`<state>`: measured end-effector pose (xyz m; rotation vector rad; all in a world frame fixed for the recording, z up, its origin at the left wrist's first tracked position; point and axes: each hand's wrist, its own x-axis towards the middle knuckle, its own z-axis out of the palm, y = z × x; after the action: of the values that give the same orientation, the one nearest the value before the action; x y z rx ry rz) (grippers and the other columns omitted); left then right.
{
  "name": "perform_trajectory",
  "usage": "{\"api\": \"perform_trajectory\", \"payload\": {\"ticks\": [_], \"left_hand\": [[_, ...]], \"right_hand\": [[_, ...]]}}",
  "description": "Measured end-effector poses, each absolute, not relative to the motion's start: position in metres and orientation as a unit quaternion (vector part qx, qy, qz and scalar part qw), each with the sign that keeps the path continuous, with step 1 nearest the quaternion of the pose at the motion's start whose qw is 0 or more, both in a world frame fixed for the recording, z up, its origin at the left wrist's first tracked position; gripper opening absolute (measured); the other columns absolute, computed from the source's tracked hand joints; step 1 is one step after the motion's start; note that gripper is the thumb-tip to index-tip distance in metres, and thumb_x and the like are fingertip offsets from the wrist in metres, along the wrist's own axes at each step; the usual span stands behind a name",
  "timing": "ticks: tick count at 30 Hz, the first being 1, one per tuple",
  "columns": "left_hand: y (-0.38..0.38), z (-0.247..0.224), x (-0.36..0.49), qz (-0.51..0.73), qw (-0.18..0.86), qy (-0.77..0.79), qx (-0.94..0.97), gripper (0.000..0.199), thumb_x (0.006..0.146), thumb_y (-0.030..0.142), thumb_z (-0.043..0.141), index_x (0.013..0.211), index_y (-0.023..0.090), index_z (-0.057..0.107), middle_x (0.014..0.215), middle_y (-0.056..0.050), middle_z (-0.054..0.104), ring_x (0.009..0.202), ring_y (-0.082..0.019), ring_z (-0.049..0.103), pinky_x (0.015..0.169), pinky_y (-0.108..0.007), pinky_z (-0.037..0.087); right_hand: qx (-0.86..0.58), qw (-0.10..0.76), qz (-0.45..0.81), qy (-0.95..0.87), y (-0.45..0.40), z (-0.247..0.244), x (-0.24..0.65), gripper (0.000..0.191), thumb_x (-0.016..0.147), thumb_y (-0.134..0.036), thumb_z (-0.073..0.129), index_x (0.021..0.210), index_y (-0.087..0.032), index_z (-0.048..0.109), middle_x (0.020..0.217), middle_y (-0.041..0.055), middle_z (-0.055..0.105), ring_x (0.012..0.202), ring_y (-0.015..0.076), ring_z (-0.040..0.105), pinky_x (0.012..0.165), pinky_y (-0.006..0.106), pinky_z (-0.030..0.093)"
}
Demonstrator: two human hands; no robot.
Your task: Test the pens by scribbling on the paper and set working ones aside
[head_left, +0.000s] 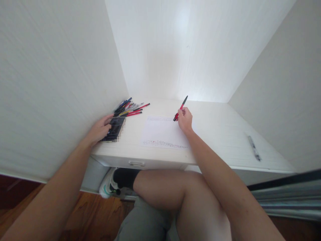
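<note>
Edges: white walls point(150, 47) close in the desk point(213, 134) at left, back and right; its front edge runs just above my bare leg point(160, 189), lower middle of the frame.
Open room: bare desk spreads from my right hand point(185, 119) toward a lone clear-and-dark pen point(254, 148) at the right.
Red pen point(182, 105): near the frame's centre, slim, red-barrelled, dark at both ends, slanting up to the right above the paper point(163, 132).
Right hand: my fingers close round the red pen.
Left hand point(100, 128): I rest it on a dark flat device point(116, 126), thumb on its face; whether the hidden fingers grip, I cannot tell.
Paper: thin white sheet, specks banded along its bottom.
Pen pile point(127, 107): slim red, black, blue and clear barrels, just beyond the device.
Floor point(97, 214): brown wood grain, lower left.
</note>
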<state>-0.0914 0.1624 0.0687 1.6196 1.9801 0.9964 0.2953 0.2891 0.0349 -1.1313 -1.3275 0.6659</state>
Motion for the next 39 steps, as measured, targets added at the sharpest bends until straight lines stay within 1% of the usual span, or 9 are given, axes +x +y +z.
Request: {"api": "perform_trajectory", "payload": {"ticks": [3, 10, 13, 15, 20, 24, 30, 35, 39], "left_hand": [[0.157, 0.076, -0.083, 0.360, 0.244, 0.718, 0.543, 0.088, 0.073, 0.022, 0.051, 0.161, 0.017, 0.048, 0.147, -0.013, 0.067, 0.107, -0.033, 0.074, 0.093, -0.050, 0.061], [0.159, 0.080, -0.085, 0.351, 0.226, 0.738, 0.531, 0.078, 0.082, 0.023, 0.054, 0.159, 0.018, 0.051, 0.138, -0.015, 0.072, 0.107, -0.035, 0.074, 0.092, -0.051, 0.060], [0.166, 0.078, -0.074, 0.388, 0.128, 0.735, 0.541, 0.061, 0.086, 0.026, 0.058, 0.146, 0.013, 0.064, 0.135, -0.016, 0.072, 0.115, -0.035, 0.072, 0.100, -0.051, 0.058], [0.171, 0.078, -0.049, 0.454, 0.093, 0.693, 0.553, 0.045, 0.090, 0.031, 0.061, 0.129, 0.011, 0.072, 0.124, -0.016, 0.076, 0.109, -0.032, 0.073, 0.098, -0.048, 0.058], [0.194, 0.077, 0.054, 0.537, 0.388, 0.510, 0.549, 0.047, 0.088, 0.043, 0.078, 0.124, 0.014, 0.068, 0.103, -0.013, 0.078, 0.078, -0.020, 0.073, 0.068, -0.031, 0.058], [0.218, 0.069, 0.107, 0.592, 0.524, 0.399, 0.464, 0.043, 0.078, 0.046, 0.090, 0.099, 0.013, 0.072, 0.089, -0.009, 0.076, 0.071, -0.015, 0.070, 0.067, -0.028, 0.055], [0.228, 0.057, 0.123, 0.616, 0.550, 0.370, 0.426, 0.040, 0.072, 0.039, 0.095, 0.096, 0.012, 0.077, 0.091, -0.009, 0.078, 0.074, -0.014, 0.070, 0.071, -0.028, 0.058], [0.213, 0.055, 0.135, 0.589, 0.503, 0.437, 0.458, 0.035, 0.082, 0.044, 0.087, 0.096, 0.013, 0.077, 0.084, -0.008, 0.078, 0.059, -0.014, 0.067, 0.056, -0.027, 0.056], [0.206, 0.055, 0.142, 0.556, 0.469, 0.473, 0.497, 0.034, 0.091, 0.048, 0.075, 0.091, 0.015, 0.075, 0.074, -0.005, 0.074, 0.047, -0.011, 0.060, 0.042, -0.024, 0.046]], "right_hand": [[-0.487, 0.587, 0.292, -0.577, 0.291, 0.033, 0.295, 0.012, 0.094, -0.033, 0.054, 0.084, -0.026, 0.051, 0.069, -0.0038, 0.064, 0.060, 0.0161, 0.061, 0.060, 0.028, 0.049], [-0.496, 0.569, 0.297, -0.585, 0.291, 0.034, 0.294, 0.016, 0.097, -0.037, 0.054, 0.086, -0.026, 0.053, 0.070, -0.0032, 0.064, 0.063, 0.0162, 0.063, 0.062, 0.029, 0.048], [-0.491, 0.550, 0.319, -0.595, 0.289, 0.039, 0.292, 0.015, 0.099, -0.037, 0.054, 0.091, -0.025, 0.058, 0.069, -0.0031, 0.062, 0.060, 0.0154, 0.062, 0.059, 0.028, 0.048], [-0.469, 0.536, 0.342, -0.613, 0.286, 0.042, 0.289, 0.017, 0.099, -0.038, 0.055, 0.093, -0.024, 0.062, 0.066, -0.0027, 0.061, 0.058, 0.0153, 0.062, 0.057, 0.028, 0.048], [-0.396, 0.485, 0.421, -0.657, 0.270, 0.055, 0.281, 0.027, 0.092, -0.045, 0.066, 0.084, -0.020, 0.071, 0.060, -0.0015, 0.060, 0.052, 0.0118, 0.052, 0.053, 0.028, 0.042], [-0.357, 0.471, 0.465, -0.659, 0.259, 0.064, 0.280, 0.025, 0.085, -0.043, 0.076, 0.079, -0.019, 0.074, 0.059, -0.0021, 0.059, 0.054, 0.0106, 0.049, 0.052, 0.027, 0.037], [-0.351, 0.543, 0.566, -0.511, 0.263, 0.072, 0.288, 0.032, 0.075, -0.047, 0.087, 0.079, -0.020, 0.070, 0.077, 0.0009, 0.066, 0.060, 0.0101, 0.055, 0.048, 0.025, 0.031], [-0.361, 0.568, 0.602, -0.429, 0.265, 0.078, 0.293, 0.038, 0.084, -0.055, 0.082, 0.080, -0.020, 0.067, 0.074, -0.0002, 0.060, 0.059, 0.0088, 0.051, 0.049, 0.026, 0.031], [-0.390, 0.572, 0.580, -0.429, 0.268, 0.075, 0.294, 0.040, 0.089, -0.056, 0.076, 0.076, -0.021, 0.062, 0.068, -0.0015, 0.055, 0.055, 0.0090, 0.046, 0.048, 0.027, 0.027]]}}
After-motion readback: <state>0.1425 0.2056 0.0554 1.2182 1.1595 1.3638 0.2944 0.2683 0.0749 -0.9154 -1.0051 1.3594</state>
